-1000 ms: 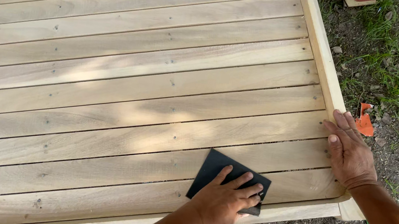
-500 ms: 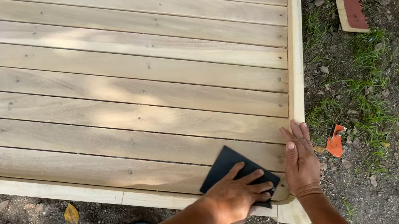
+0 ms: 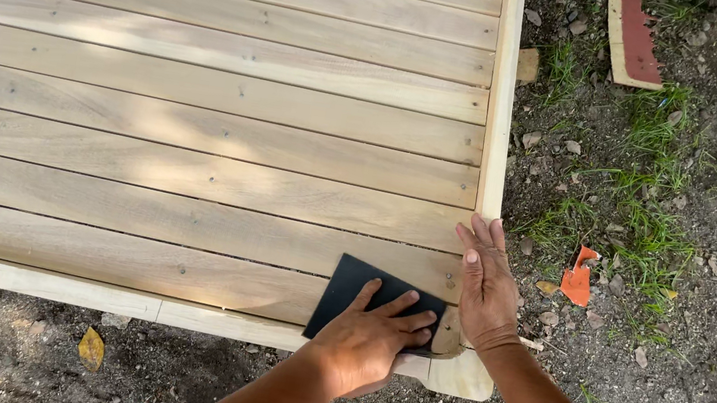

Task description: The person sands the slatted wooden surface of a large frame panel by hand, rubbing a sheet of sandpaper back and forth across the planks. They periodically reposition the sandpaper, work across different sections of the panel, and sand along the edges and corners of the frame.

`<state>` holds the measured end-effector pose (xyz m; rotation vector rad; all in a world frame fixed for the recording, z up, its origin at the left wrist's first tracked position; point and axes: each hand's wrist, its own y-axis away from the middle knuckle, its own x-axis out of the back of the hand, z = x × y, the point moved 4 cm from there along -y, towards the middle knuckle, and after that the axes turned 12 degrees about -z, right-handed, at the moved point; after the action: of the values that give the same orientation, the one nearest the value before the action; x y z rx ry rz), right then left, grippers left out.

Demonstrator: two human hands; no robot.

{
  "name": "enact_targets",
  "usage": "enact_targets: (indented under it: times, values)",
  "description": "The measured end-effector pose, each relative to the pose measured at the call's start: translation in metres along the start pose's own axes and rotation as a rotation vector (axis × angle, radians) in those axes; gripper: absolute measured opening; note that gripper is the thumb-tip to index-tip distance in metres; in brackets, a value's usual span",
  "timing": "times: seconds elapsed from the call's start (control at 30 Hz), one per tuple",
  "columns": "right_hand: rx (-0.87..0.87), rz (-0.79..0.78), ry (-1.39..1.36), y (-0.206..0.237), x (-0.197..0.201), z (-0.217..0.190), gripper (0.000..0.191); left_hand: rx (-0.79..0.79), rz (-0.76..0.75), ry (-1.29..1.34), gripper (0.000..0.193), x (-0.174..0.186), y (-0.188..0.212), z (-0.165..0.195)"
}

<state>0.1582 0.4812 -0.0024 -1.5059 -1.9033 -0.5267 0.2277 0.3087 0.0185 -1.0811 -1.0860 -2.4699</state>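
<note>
A dark sheet of sandpaper (image 3: pixel 345 290) lies on the near right corner of a pale slatted wooden platform (image 3: pixel 201 112). My left hand (image 3: pixel 371 341) presses down on the sheet with its fingers spread over it. My right hand (image 3: pixel 488 287) rests flat on the corner beside it, on the end of the slats and the edge board (image 3: pixel 500 109), fingers together and pointing away from me. The two hands almost touch. Much of the sandpaper is hidden under my left hand.
Bare dirt with stones and patches of grass (image 3: pixel 655 180) surrounds the platform. An orange scrap (image 3: pixel 577 280) lies just right of my right hand. A red-and-pale board piece (image 3: pixel 634 34) is at the top right, a yellow leaf (image 3: pixel 91 347) below the front edge.
My left hand has slid the sandpaper to the right, closer to the platform's corner. My right hand has stayed at the right edge. The view has turned, so the slats now run level.
</note>
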Motion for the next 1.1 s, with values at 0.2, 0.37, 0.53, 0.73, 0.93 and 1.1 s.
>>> enact_targets:
  times: [0.2,0.37,0.53,0.73,0.93,1.1]
  values:
    - [0.012,-0.011,0.009,-0.002,-0.003,0.001,0.058,0.240,-0.003,0.004,0.052,-0.014,0.040,-0.049]
    - [-0.030,-0.019,0.041,-0.002,-0.006,0.002,0.060,-0.004,-0.029,-0.002,0.054,-0.001,-0.016,0.013]
    - [-0.054,-0.043,0.109,-0.002,-0.008,0.005,0.058,0.046,0.006,0.056,0.047,-0.001,-0.004,0.004]
    - [-0.052,-0.023,0.054,-0.004,-0.008,0.008,0.053,0.151,-0.057,0.034,0.051,-0.018,0.039,-0.043]
    - [-0.072,-0.033,0.088,-0.004,-0.006,0.004,0.055,0.098,-0.011,0.023,0.049,-0.003,-0.021,0.005]
    - [-0.079,-0.051,0.130,-0.002,-0.005,0.007,0.057,0.065,0.073,0.048,0.047,-0.011,-0.023,0.006]
